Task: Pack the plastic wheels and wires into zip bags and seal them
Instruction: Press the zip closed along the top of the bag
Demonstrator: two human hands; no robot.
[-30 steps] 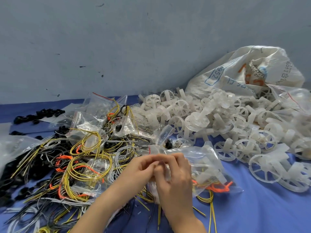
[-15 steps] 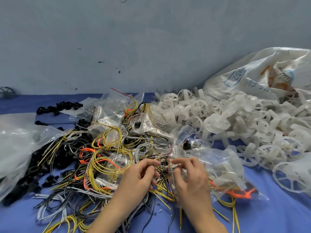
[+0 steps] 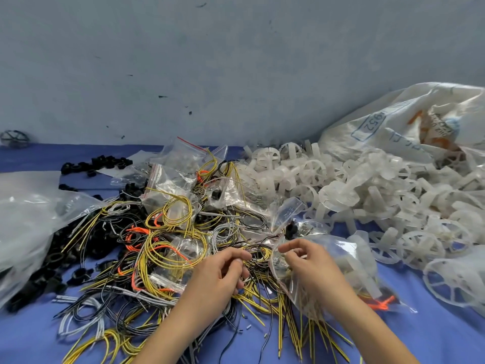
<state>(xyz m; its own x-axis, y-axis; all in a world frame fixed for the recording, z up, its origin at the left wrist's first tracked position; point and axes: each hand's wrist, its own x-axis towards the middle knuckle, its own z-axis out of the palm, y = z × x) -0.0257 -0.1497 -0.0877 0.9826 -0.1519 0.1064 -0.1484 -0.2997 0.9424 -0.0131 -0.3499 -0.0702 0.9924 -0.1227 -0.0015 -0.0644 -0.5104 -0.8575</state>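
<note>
right hand (image 3: 312, 269) pinching zip bag (image 3: 349, 258) mouth, left hand (image 3: 220, 274) curled among wires (image 3: 170, 248) — grip unclear, blue table (image 3: 433, 337) showing near right

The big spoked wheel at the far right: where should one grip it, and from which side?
Probably pinch the rim of the spoked wheel at its near left edge, coming from the left over the bare blue cloth. It lies almost flat, the gaps between spokes admit a finger, and clear plastic covers its far side.
</note>
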